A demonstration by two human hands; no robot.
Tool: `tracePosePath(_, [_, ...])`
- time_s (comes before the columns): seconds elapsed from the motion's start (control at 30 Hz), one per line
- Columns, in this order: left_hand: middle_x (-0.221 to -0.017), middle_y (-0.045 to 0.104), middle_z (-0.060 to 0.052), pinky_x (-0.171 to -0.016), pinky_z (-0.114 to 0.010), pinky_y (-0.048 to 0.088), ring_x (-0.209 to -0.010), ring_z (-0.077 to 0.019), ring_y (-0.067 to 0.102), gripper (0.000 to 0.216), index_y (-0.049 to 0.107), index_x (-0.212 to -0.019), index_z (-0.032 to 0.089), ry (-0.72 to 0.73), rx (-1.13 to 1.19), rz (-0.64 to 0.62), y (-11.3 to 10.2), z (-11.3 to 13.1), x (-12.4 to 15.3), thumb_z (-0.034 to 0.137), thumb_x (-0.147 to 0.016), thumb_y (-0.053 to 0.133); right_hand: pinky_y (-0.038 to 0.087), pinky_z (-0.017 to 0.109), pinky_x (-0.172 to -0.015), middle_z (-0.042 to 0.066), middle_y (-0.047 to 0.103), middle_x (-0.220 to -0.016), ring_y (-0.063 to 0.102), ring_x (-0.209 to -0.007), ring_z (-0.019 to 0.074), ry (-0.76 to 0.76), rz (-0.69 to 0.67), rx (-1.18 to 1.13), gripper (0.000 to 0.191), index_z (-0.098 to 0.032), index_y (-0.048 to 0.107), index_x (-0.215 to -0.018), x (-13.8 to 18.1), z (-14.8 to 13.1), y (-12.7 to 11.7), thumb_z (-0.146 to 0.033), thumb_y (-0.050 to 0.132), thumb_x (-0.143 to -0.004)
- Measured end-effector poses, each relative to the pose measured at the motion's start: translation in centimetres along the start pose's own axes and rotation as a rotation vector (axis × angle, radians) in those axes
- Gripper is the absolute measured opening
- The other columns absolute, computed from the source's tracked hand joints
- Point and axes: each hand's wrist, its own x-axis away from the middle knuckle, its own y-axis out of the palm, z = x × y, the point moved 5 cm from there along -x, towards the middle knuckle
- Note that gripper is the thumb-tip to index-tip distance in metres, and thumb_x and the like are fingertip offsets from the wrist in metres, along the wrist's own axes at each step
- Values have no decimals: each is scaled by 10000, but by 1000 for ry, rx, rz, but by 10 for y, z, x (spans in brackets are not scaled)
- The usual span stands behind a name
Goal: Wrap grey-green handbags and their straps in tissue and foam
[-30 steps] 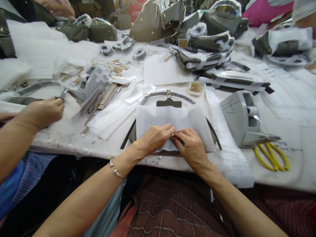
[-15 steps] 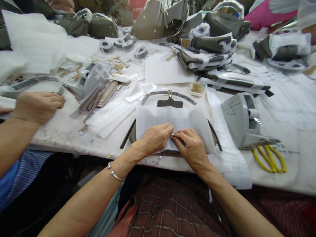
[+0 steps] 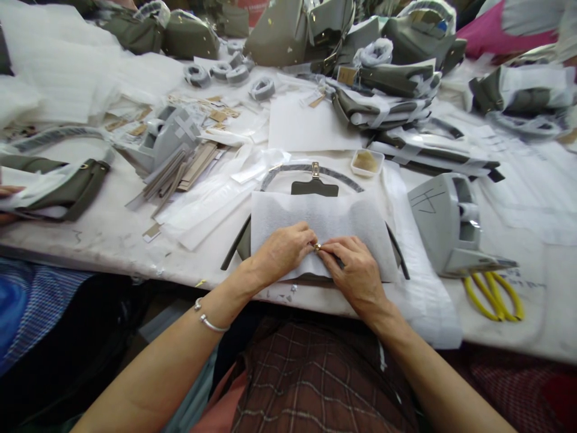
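Note:
In front of me a dark olive handbag (image 3: 244,248) lies flat on the table, its body covered by a white foam sheet (image 3: 288,210). Beyond the sheet its wrapped handle (image 3: 336,172) arches out, with a flap tab (image 3: 314,188) and a gold-coloured clasp (image 3: 315,170) inside the arch. My left hand (image 3: 286,248) and my right hand (image 3: 354,258) meet over the sheet. Their fingertips pinch a small gold-coloured metal piece (image 3: 317,247) from both sides. What it joins to is hidden by the fingers.
Yellow-handled scissors (image 3: 493,294) and a grey tape dispenser (image 3: 444,222) stand at right; another dispenser (image 3: 169,138) is at left beside brown strips (image 3: 198,168). A small plastic tub (image 3: 367,162) sits beyond the handle. Wrapped bags (image 3: 383,108) pile up behind. A co-worker's hand (image 3: 9,191) touches a bag at far left.
My hands keep pinching the metal piece, with little movement. The co-worker's near arm at left has withdrawn from view, uncovering the bag there. The whole view has shifted slightly.

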Motion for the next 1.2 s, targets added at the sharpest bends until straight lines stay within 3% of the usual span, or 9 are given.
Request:
tracePosePath(0.3, [-879, 616, -35, -711, -263, 485, -770, -158, 614, 110, 634, -882, 159, -14, -66, 22, -1, 3, -5, 164, -925, 533, 457, 360, -822, 55, 715, -926, 599, -863, 215, -4, 2, 2, 140, -208, 710, -903, 0, 1, 2, -285, 601, -946])
tracePosePath(0.43, [-877, 616, -41, -729, -275, 492, -776, -160, 602, 95, 619, -869, 150, -50, -5, 103, -3, 1, -2, 121, -885, 530, 457, 356, -824, 55, 715, -926, 600, -867, 215, -2, -1, 2, 120, -208, 709, -899, 0, 1, 2, -263, 610, -937])
tracePosePath(0.53, [-834, 612, -28, -725, -260, 500, -764, -142, 591, 88, 607, -817, 149, -95, 193, 214, -13, -2, 0, 109, -856, 539, 458, 354, -831, 55, 714, -923, 601, -870, 215, 2, -2, 0, 113, -203, 710, -895, 0, 1, 2, -249, 614, -933])
tracePosePath(0.7, [-674, 561, 25, -494, -202, 497, -537, -89, 552, 144, 627, -883, 138, -337, 863, 270, -33, -14, 14, 266, -860, 565, 460, 359, -840, 53, 709, -906, 605, -864, 215, -16, 8, 6, 156, -202, 710, -887, 1, 3, 4, -282, 590, -946])
tracePosePath(0.83, [-744, 573, 1, -467, -200, 515, -543, -79, 558, 230, 663, -894, 116, -426, 1105, 379, -52, -23, 49, 330, -821, 625, 463, 368, -816, 54, 703, -886, 608, -834, 220, -73, 46, 3, 236, -202, 701, -876, 2, 5, 4, -347, 538, -967])
tracePosePath(0.97, [-851, 615, -38, -474, -216, 516, -563, -83, 566, 348, 682, -983, 113, -545, 1182, 440, -59, -35, 109, 418, -818, 650, 462, 387, -799, 60, 699, -891, 612, -836, 238, -123, 64, 21, 357, -212, 690, -891, 4, 8, 4, -465, 456, -985])
tracePosePath(1.1, [-748, 613, -22, -529, -215, 487, -590, -100, 562, 349, 682, -871, 121, -687, 911, 508, -60, -43, 176, 464, -849, 623, 459, 403, -787, 70, 692, -871, 613, -814, 254, -176, 58, 39, 465, -212, 681, -903, 4, 6, 2, -550, 374, -989])
tracePosePath(1.2, [-727, 607, 3, -619, -212, 472, -656, -107, 569, 181, 646, -805, 144, -749, 564, 594, -60, -42, 212, 321, -794, 685, 455, 407, -771, 76, 682, -854, 616, -805, 259, -187, 58, 56, 472, -217, 670, -876, 3, 4, 0, -564, 368, -983])
